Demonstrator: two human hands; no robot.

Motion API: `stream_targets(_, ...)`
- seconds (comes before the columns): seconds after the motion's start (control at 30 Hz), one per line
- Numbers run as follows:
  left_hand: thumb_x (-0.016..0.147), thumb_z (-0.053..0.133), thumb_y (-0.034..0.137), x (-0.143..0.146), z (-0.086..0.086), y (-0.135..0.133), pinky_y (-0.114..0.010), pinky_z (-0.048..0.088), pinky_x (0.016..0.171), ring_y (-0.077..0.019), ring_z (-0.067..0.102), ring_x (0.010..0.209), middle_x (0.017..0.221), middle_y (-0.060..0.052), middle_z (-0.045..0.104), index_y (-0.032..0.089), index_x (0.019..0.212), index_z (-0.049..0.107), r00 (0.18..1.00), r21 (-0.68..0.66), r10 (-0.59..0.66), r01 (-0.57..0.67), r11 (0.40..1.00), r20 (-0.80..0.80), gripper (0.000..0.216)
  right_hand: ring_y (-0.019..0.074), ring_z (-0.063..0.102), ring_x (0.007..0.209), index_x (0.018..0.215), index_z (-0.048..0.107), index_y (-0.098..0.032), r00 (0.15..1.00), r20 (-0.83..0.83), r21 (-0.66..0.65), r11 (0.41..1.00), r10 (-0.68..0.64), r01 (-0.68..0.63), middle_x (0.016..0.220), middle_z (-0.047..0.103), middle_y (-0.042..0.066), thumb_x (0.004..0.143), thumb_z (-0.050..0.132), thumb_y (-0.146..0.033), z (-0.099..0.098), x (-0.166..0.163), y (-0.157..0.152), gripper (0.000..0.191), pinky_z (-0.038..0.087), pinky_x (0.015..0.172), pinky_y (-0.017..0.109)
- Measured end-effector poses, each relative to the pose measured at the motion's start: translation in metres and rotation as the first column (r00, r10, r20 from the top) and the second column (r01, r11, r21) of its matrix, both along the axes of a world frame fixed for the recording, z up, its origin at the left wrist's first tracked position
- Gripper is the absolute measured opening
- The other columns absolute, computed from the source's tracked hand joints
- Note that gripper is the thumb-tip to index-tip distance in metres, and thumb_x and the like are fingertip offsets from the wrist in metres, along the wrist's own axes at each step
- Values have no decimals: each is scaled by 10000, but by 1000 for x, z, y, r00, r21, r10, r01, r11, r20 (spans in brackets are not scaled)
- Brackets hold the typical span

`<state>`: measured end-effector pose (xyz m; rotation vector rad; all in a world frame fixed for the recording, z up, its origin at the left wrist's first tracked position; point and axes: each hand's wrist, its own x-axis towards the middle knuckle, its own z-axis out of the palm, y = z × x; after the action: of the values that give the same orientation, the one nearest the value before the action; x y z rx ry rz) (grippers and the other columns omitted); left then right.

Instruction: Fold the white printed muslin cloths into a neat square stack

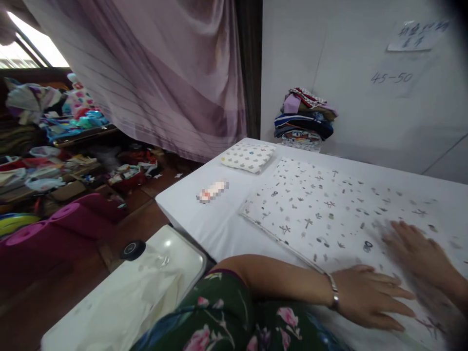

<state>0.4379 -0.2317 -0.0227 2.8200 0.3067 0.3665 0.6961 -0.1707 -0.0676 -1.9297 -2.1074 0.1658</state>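
Note:
A white cloth [307, 200] printed with small grey and brown figures lies spread over the white table. My left hand [369, 296], with a silver bracelet at the wrist, rests flat near the cloth's front edge, fingers spread. Beyond it and to the right, my right hand [417, 248] is over the same cloth with fingers stretched out. Motion smears part of the right hand. Neither hand grips anything that I can see. A folded cloth [248, 157] with small grey prints sits at the table's far left corner.
A pixelated narrow item [212, 191] lies on the white table [219, 229]. Folded clothes [305, 119] are stacked against the wall. At lower left stands a white surface [109, 302] with a round black object [132, 250]. Pink rolls [66, 224] and clutter are farther left, below a curtain [175, 73].

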Motion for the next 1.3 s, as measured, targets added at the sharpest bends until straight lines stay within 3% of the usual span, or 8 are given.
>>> stream_targets(0.2, 871, 329, 294, -135, 10, 17, -295, 337, 1016, -137, 492, 1123, 1168, -27, 594, 230, 1123, 559, 918, -225, 386, -358, 906, 93, 347, 258, 335, 1282, 1280, 483, -286, 928, -312, -264, 919, 206, -293, 1402, 374, 10, 821, 392, -583, 44, -132, -44, 554, 311, 1059, 399)
stream_targets(0.33, 852, 391, 265, -218, 10, 31, -327, 405, 936, -158, 534, 1008, 1052, -37, 623, 224, 1028, 583, 495, -270, 857, -813, 516, 144, 263, 233, 489, 1135, 1096, 613, -272, 835, -435, -253, 844, 336, -472, 1239, 542, 42, 868, 377, -498, 68, -197, -48, 399, 459, 892, 328)
stream_targets(0.43, 817, 449, 238, -261, 4, 38, -319, 444, 844, -158, 550, 895, 1033, -42, 605, 197, 1043, 565, 185, -257, 978, -945, 204, 95, 257, 206, 544, 1006, 1022, 620, -258, 776, -451, -190, 802, 441, -566, 1092, 604, 52, 889, 362, -402, 74, -241, -35, 324, 473, 809, 299)
stream_targets(0.5, 787, 496, 246, -275, 0, 41, -321, 437, 842, -175, 539, 925, 1081, -55, 581, 178, 1088, 548, 117, -210, 993, -971, 118, 15, 313, 195, 539, 979, 1002, 613, -251, 750, -403, -130, 778, 525, -615, 1035, 610, 47, 887, 370, -336, 72, -271, -25, 282, 451, 820, 301)
stream_targets(0.73, 773, 528, 322, -269, -5, 57, -301, 406, 831, -203, 516, 978, 1015, -70, 570, 182, 966, 593, 118, -132, 986, -986, 102, -121, 247, 212, 496, 943, 1102, 559, -192, 784, -103, 24, 789, 612, -614, 1008, 569, 79, 826, 492, -259, 50, -356, 9, 292, 391, 809, 304)
stream_targets(0.93, 736, 562, 280, -268, -10, 67, -274, 412, 712, -161, 563, 788, 825, -23, 617, 198, 805, 593, 47, -406, 999, -912, 49, 14, 111, 220, 495, 932, 1118, 524, -191, 848, -14, 28, 848, 529, -529, 994, 557, 86, 816, 500, -319, 47, -379, 26, 328, 363, 728, 286)
stream_targets(1.17, 721, 565, 264, -267, -26, 80, -232, 429, 603, -108, 561, 624, 713, 3, 611, 170, 814, 567, -3, -811, 993, -577, 94, 118, 132, 151, 513, 703, 820, 594, -202, 820, -343, -13, 871, 458, -492, 759, 582, 17, 806, 438, -260, 35, -383, 47, 167, 335, 623, 251)
stream_targets(1.3, 706, 576, 236, -269, -33, 80, -223, 442, 587, -97, 571, 618, 795, -8, 637, 172, 1003, 535, 47, -901, 992, -417, 123, 114, 306, 135, 481, 577, 796, 625, -190, 675, -702, -98, 907, 228, -409, 627, 560, -11, 738, 506, -329, 24, -377, 59, 192, 351, 563, 249)
